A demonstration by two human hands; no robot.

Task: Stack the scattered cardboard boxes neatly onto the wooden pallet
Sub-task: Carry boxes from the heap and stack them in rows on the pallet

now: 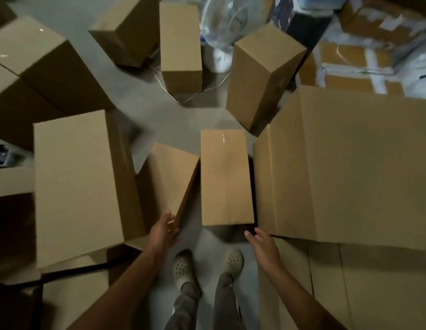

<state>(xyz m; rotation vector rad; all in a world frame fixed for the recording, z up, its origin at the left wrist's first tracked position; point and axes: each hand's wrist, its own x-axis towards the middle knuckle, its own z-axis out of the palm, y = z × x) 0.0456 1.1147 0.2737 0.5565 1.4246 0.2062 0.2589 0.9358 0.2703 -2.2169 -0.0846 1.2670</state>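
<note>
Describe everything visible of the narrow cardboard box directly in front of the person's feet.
The narrow cardboard box is plain brown, closed, its long rectangular top facing the camera, with a faint centre seam and a glint of clear tape at the far end. It sits level on the grey floor, between a tilted box leaning toward its left edge and a large box across a dark gap. The right hand hovers open by its near right corner, not plainly touching.

A white fan [226, 20] stood on the grey floor [145, 101], its thin cord [169, 93] apparently trailing beside it; taped parcels [350, 53] lay piled at the far right.
</note>
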